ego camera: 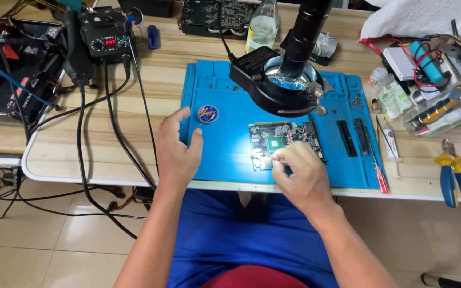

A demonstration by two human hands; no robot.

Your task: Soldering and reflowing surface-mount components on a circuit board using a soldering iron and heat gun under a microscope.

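Circuit board (284,141) lies flat on blue work mat (225,154), under the black ring light (276,85), near the counter (145,106) front edge. Right hand (300,173) rests on the board's near edge, fingers pinched closed on a small item too hidden to identify. Left hand (177,152) rests on the mat's left edge, fingers loosely open, holding nothing, just below a small round tin (207,113).

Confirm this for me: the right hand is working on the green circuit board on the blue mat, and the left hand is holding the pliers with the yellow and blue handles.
Not quite. The head view shows the left hand resting empty on the edge of the blue mat, near a small round tin. The pliers lie untouched at the table's far right. The right hand is indeed at the circuit board.
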